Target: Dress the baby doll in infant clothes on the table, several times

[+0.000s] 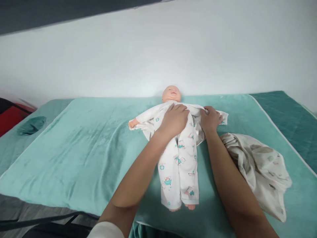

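- Doll [171, 95] on its back, mid-frame; your left hand [174, 119] covers its chest, can't tell if gripping.
- Your right hand [210, 119] curls closed on the white sleeve [224, 118], right of centre.
- Tugging could bunch thin cloth; light left pressure might let the doll slide on the plush sheet [74, 148].
- Rounded, smooth head; straight, printed trousers [179, 158]; rumpled, soft cloth [264, 172] lower right.

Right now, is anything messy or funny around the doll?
Yes: the pale cloth by the right forearm is crumpled in a heap. Also, at picture left, the arm of the doll seems to lie on the printed sleeve, not inside it.
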Demonstrator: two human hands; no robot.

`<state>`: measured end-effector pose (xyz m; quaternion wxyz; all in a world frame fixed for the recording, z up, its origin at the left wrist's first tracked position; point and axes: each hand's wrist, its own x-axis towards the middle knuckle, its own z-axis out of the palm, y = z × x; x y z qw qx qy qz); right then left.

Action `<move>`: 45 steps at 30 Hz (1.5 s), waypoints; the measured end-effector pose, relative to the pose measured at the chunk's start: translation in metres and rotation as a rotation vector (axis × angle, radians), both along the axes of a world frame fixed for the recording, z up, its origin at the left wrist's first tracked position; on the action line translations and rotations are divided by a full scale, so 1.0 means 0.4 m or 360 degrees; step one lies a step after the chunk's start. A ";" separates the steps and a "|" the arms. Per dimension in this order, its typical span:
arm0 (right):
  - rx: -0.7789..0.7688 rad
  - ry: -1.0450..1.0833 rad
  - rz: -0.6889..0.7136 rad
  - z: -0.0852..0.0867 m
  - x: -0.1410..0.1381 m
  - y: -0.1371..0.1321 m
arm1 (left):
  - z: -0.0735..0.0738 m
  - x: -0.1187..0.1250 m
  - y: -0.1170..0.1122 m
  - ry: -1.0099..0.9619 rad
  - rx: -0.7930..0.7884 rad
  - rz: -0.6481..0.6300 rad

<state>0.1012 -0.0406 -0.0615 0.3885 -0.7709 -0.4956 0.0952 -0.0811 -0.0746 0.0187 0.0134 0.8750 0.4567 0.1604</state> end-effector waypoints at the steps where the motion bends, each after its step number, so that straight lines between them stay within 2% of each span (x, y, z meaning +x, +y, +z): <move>1: 0.0003 0.0019 -0.0006 0.001 0.000 0.001 | 0.005 0.032 0.018 0.0156 -0.0037 -0.0034; 4: 0.0022 0.0075 -0.0018 0.002 0.002 0.004 | 0.005 0.120 0.069 0.0448 -0.0152 -0.0054; 8: 0.0032 0.0144 -0.0046 0.001 0.003 0.011 | -0.022 0.199 0.125 0.0608 -0.0220 -0.0078; 13: 0.0002 0.0231 -0.0085 -0.006 0.002 0.023 | -0.061 0.241 0.196 0.0729 -0.0278 -0.0087; 18: 0.0066 0.0232 -0.0102 -0.014 0.004 0.030 | -0.060 0.250 0.233 0.0798 -0.0419 -0.0028; 26: 0.0168 0.0342 -0.0060 -0.012 0.019 0.028 | -0.027 0.232 0.210 0.0859 -0.0341 0.0026; 36: 0.0391 0.0757 -0.0073 -0.026 0.050 0.042 | 0.086 0.118 0.177 0.1007 -0.0220 0.0089; 43: 0.0503 0.1000 -0.0038 -0.040 0.071 0.057 | 0.132 0.071 0.147 0.1016 -0.0168 0.0136; 45: 0.0551 0.1159 -0.0028 -0.040 0.067 0.060 | 0.137 0.068 0.144 0.0987 -0.0163 0.0137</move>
